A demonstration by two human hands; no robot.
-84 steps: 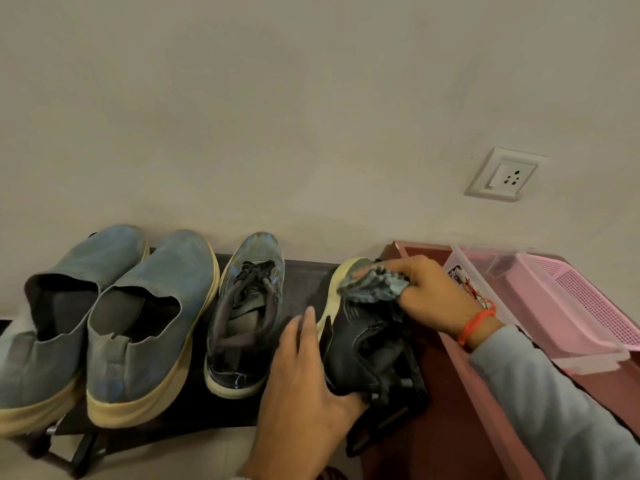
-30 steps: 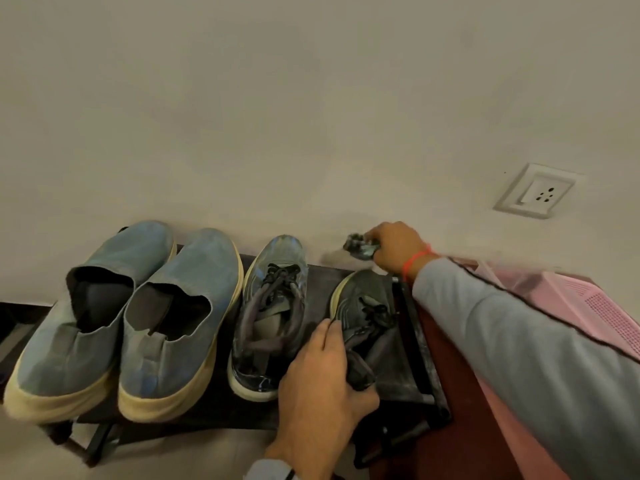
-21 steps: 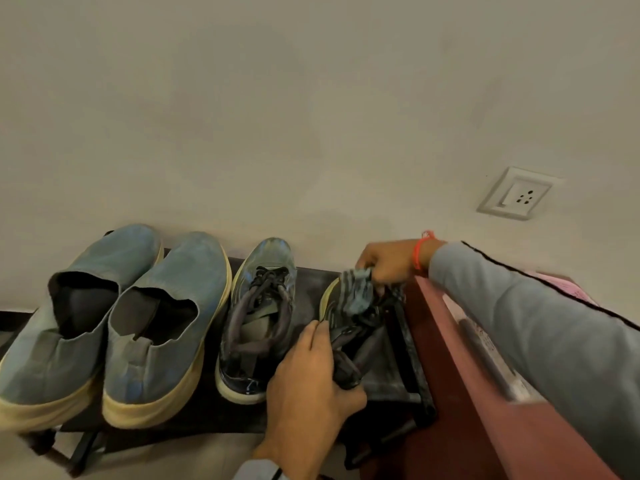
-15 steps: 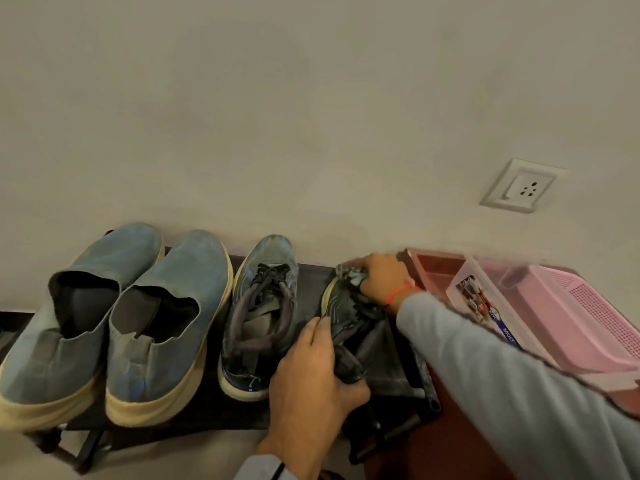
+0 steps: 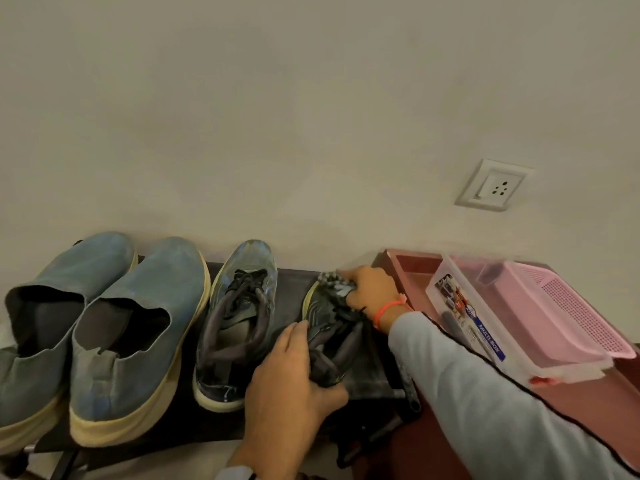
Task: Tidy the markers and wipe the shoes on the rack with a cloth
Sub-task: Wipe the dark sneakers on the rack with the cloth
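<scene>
Wiping dark lace-up sneaker (image 5: pixel 329 327) at right end of black shoe rack (image 5: pixel 367 379).
Left hand (image 5: pixel 294 379) gripping sneaker's heel; right hand (image 5: pixel 372 292) clenched around crumpled grey cloth (image 5: pixel 334 284), pressed on toe.

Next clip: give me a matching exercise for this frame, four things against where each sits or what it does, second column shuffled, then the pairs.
Things:
1. cloth
2. left hand
3. pink basket
4. blue slip-on shoes

Places or states:
A. far left end of the rack
B. bunched in the right hand at the dark sneaker's toe
C. grips the dark sneaker's heel end
D. inside the clear box, right of the rack

Pairs: 1-B, 2-C, 3-D, 4-A
</scene>
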